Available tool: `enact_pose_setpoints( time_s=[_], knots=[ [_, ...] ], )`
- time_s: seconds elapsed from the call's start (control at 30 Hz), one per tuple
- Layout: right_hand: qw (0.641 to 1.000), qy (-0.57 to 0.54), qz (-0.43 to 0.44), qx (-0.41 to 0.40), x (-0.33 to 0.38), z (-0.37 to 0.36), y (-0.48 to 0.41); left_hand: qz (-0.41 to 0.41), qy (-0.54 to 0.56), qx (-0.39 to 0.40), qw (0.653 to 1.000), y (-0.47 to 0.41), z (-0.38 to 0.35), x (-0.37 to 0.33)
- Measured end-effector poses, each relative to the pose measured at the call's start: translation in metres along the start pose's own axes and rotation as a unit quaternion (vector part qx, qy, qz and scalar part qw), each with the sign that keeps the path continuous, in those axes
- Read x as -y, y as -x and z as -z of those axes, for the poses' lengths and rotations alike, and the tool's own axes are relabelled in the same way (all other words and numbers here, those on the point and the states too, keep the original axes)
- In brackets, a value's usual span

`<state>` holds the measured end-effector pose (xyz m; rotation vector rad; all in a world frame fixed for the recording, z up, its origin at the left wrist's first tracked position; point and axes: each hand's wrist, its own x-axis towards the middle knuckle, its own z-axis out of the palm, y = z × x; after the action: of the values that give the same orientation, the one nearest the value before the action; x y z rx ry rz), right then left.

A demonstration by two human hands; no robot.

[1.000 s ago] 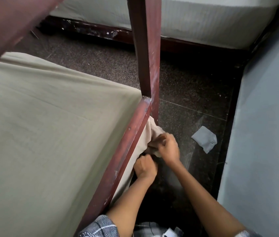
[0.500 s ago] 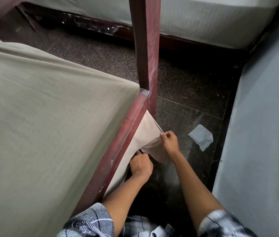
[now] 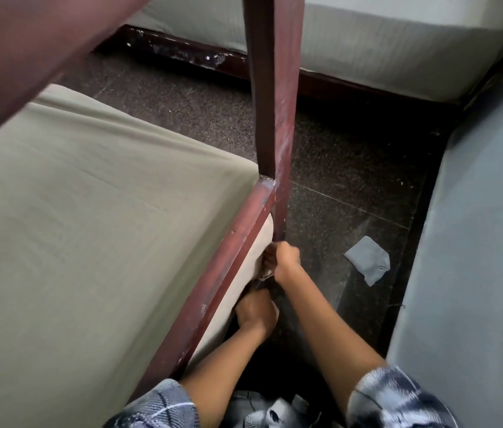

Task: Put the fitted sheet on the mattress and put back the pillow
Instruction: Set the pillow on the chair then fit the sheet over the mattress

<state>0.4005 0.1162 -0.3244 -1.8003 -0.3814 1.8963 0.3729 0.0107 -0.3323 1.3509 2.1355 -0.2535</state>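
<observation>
At six o'clock, two grey-and-white plaid sleeves (image 3: 157, 406) frame both bare forearms, which reach up toward the centre. The left hand (image 3: 256, 313) sits just past six o'clock against the lower side of the bed; only its back shows, its fingers are tucked out of sight toward the cloth, and I cannot tell whether they grip. Just beyond it, toward twelve o'clock, the right hand (image 3: 285, 261) has its fingers curled tight on a bunched corner of the olive-beige fitted sheet (image 3: 90, 242), right below the dark red wooden side rail (image 3: 228, 267) and beside the foot of the dark red upright bedpost (image 3: 275, 118). The sheet lies stretched over the mattress top from seven to ten o'clock, and a paler strip of it hangs under the rail. At three o'clock of the hands, a small crumpled grey cloth scrap (image 3: 367, 259) lies on the dark speckled floor (image 3: 336, 143). A grey-blue covered mattress (image 3: 475, 242) fills four o'clock. A white covered mattress (image 3: 383, 41) on a dark frame spans twelve to one o'clock.
</observation>
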Motion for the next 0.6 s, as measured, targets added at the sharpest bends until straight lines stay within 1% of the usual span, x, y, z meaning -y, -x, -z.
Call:
enact_pose_setpoints(
  time_s=[0.03,0.07,0.1,0.17,0.23,0.37,0.43,0.5,0.6],
  knots=[
    [0.995,-0.08,-0.027,0.051,-0.004,0.0,0.004,-0.001,0.003,-0.004,1.0,0.0,-0.002,0.002],
    [0.987,-0.123,-0.041,0.094,-0.008,0.0,0.006,-0.005,0.007,0.0,1.0,0.0,-0.004,0.004],
    [0.981,-0.148,-0.048,0.116,-0.012,-0.003,0.003,-0.008,0.009,0.011,1.0,0.0,-0.006,0.006],
    [0.973,-0.184,-0.062,0.128,-0.018,-0.011,0.0,-0.013,0.011,0.036,0.999,0.002,-0.008,0.015],
    [0.97,-0.2,-0.075,0.115,-0.021,-0.018,-0.009,-0.018,0.033,0.046,0.998,0.004,-0.013,0.024],
    [0.96,-0.236,-0.107,0.105,-0.025,-0.019,-0.023,-0.069,0.048,0.015,0.996,0.003,-0.018,0.032],
    [0.957,-0.24,-0.118,0.113,-0.021,-0.019,-0.022,-0.075,0.065,0.011,0.995,0.003,-0.02,0.033],
    [0.96,-0.216,-0.126,0.127,-0.011,-0.023,-0.02,-0.09,0.082,0.013,0.992,0.0,-0.02,0.037],
    [0.972,-0.147,-0.117,0.138,0.0,-0.027,-0.021,-0.097,0.095,0.038,0.99,0.0,-0.015,0.04]
  ],
)
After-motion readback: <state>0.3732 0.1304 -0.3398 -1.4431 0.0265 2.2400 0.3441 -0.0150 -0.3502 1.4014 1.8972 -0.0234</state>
